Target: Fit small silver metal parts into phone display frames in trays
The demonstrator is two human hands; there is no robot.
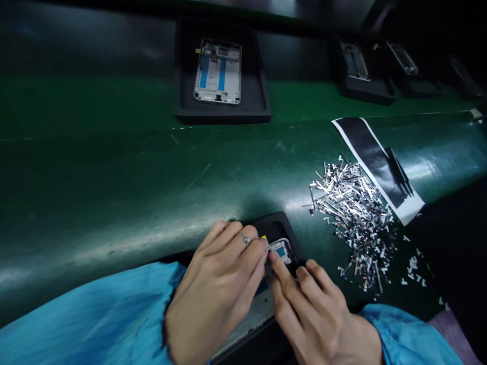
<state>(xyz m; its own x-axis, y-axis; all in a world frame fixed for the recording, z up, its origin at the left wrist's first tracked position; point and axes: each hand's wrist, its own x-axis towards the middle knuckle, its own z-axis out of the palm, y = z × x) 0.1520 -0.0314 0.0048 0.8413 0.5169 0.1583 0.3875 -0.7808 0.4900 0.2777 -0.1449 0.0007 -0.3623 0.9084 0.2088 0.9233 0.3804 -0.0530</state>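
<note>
A phone housing (280,252) with a silver rim and a blue strip lies in a black foam tray (279,221) close in front of me. Over its middle, my left hand (218,279) is closed, fingers bent and together, a ring on one finger. My right hand (315,309) meets it at the housing's inner edge, the index fingertip pressed down and the other fingers curled. Whatever the fingertips pinch is hidden or too small to name. A yellow tab (264,237) shows beside the left knuckles. Both hands cover much of the housing.
A heap of small black-and-silver strips (357,213) lies to the right. Beside it is a black sheet with white edges (375,157), bearing several dark strips (399,172). Across the green bench (133,177), another tray (224,114) holds a phone housing (218,71); more trays (367,91) stand far right.
</note>
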